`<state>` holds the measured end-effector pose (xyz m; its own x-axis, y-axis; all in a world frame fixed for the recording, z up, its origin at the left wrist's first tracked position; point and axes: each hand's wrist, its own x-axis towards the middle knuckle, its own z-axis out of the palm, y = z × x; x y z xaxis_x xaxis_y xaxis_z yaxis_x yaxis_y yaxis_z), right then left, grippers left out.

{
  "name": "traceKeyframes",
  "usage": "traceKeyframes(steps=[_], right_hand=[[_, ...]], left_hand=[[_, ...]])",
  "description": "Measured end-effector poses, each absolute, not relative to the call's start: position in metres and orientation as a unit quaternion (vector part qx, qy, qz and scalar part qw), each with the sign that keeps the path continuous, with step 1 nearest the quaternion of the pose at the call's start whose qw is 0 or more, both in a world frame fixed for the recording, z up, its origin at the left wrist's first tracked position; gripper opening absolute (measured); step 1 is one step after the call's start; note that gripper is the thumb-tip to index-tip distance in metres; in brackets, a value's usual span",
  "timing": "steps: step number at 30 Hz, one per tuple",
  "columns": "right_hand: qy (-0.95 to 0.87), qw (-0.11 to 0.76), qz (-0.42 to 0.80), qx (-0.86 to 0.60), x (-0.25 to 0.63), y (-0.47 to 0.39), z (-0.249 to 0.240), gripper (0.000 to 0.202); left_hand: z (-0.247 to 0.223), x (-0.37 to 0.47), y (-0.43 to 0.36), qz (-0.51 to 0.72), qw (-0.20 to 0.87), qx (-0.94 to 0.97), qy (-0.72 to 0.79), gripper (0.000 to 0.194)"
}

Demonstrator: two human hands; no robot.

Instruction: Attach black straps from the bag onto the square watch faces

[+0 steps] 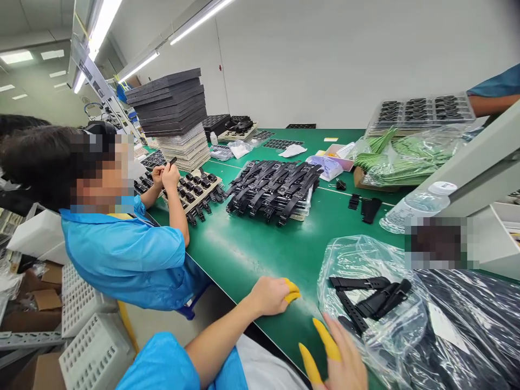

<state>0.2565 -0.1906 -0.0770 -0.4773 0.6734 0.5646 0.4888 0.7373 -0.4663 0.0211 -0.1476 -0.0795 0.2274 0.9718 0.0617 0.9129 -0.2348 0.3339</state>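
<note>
My left hand [277, 296] rests by the near edge of the green table [244, 254]. Yellow finger cots cover its fingertips; the fingers are curled together and nothing shows in them. Lower right, my right hand [339, 357] has its fingers apart, two in yellow cots, and holds nothing. It is beside a clear plastic bag [337, 254]. Black watch straps [361, 284] lie loosely at the bag's mouth, and its right part bulges with dark contents. Farther back, a stack of trays [300, 211] carries watches with black straps [272, 187] in rows.
At left, a co-worker in blue [125, 260] handles a small black item over a watch tray [195, 192]. Behind stands a tall stack of black foam sheets [170, 105]. A plastic bottle [418, 208], bagged green strips [398, 162] and loose black straps [370, 208] are at right.
</note>
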Motion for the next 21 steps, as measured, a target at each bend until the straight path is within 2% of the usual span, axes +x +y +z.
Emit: traceKeyframes(steps=[3,6,14,21], right_hand=[[-0.874,0.335,0.081,-0.344,0.233,-0.188,-0.103,0.040],[-0.877,0.302,0.088,-0.364,0.225,-0.191,-0.109,0.040],[-0.833,0.357,0.132,-0.402,0.233,-0.188,-0.109,0.039],[-0.841,0.343,0.154,-0.389,0.234,-0.187,-0.108,0.032]], left_hand=[[-0.079,0.020,-0.146,0.150,0.128,0.761,0.618,0.026],[-0.074,0.018,-0.145,0.145,0.138,0.762,0.617,0.030],[-0.069,0.014,-0.153,0.156,0.173,0.825,0.514,0.018],[-0.076,0.012,-0.159,0.183,0.148,0.841,0.487,0.019]])
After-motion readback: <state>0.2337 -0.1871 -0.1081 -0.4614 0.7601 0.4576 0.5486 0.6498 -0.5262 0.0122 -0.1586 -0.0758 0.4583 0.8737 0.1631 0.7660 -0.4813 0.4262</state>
